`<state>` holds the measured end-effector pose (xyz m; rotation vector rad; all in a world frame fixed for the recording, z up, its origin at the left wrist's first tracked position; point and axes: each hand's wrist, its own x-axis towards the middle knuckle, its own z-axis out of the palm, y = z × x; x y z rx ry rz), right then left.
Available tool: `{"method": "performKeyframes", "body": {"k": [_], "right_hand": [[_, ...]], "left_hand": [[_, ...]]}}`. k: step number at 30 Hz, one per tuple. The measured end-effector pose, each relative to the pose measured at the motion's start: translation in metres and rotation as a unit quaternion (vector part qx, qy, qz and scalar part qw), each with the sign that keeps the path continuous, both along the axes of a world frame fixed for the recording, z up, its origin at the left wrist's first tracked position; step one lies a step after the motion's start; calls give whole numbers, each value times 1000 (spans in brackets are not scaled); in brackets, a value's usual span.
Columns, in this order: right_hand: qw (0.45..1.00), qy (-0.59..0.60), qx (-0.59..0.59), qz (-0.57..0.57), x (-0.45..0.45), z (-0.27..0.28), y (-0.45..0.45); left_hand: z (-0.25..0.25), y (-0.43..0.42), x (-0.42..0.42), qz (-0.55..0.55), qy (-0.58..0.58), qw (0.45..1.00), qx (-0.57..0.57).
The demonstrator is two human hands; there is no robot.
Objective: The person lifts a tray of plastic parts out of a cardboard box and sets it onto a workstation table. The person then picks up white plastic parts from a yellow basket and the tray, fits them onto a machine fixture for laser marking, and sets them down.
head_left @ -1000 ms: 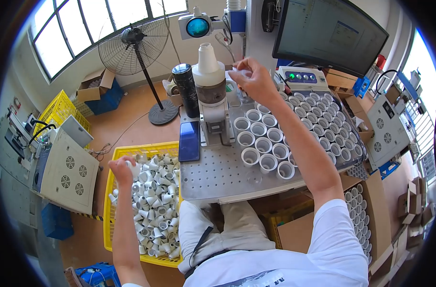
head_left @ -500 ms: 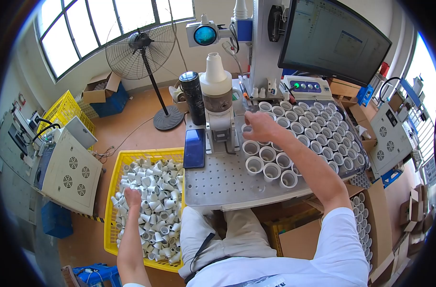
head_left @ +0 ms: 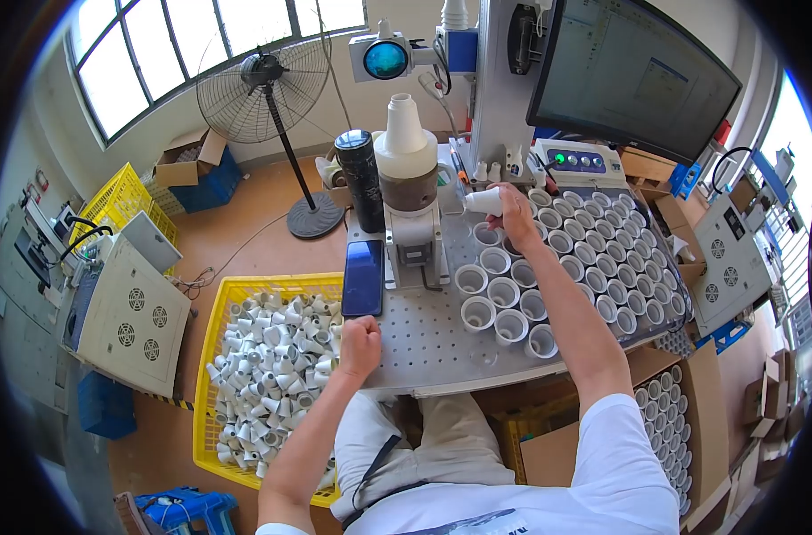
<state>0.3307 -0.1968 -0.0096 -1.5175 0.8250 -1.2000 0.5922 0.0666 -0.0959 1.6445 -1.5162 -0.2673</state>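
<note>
My right hand [head_left: 516, 218] grips a white plastic cup [head_left: 484, 201] lying sideways, its narrow part toward the left, above the back of the metal table [head_left: 410, 343]. Rows of upright white cups [head_left: 511, 326] fill the table's right side, under and beside this hand. My left hand [head_left: 360, 346] is a closed fist at the table's front edge, just below a dark phone [head_left: 363, 278]; whatever it may hold is hidden. Left of it, a yellow basket [head_left: 212, 357] is heaped with small white cones. A white stepped cone [head_left: 404, 134] sits on a round fixture [head_left: 412, 194].
A black cylinder [head_left: 360, 183] stands beside the fixture. Above hangs a lens head [head_left: 385, 60]; a monitor [head_left: 638, 76] and a control box [head_left: 577, 160] are at the right. A carton [head_left: 705, 406] of white cups sits lower right. A fan [head_left: 265, 94] stands behind.
My left hand has moved from over the yellow basket rightward to the table's front edge. My right hand has shifted slightly right and up; the white cup now shows in its grip.
</note>
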Motion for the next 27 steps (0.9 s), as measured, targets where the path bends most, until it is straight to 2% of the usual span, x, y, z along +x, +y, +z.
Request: {"method": "performKeyframes", "body": {"k": [1,8,11,27], "right_hand": [[1000,-7,1,0,-1,-1,1],[999,-4,25,-33,-2,-3,-3],[999,-6,37,-29,-5,-3,-4],[998,3,44,-41,-7,5,5]], "left_hand": [[-5,-3,-5,-16,-43,999,-5],[-5,4,-6,-9,14,1000,15],[-1,7,-10,-14,-34,999,-6],[-5,7,-10,-8,-33,999,19]]}}
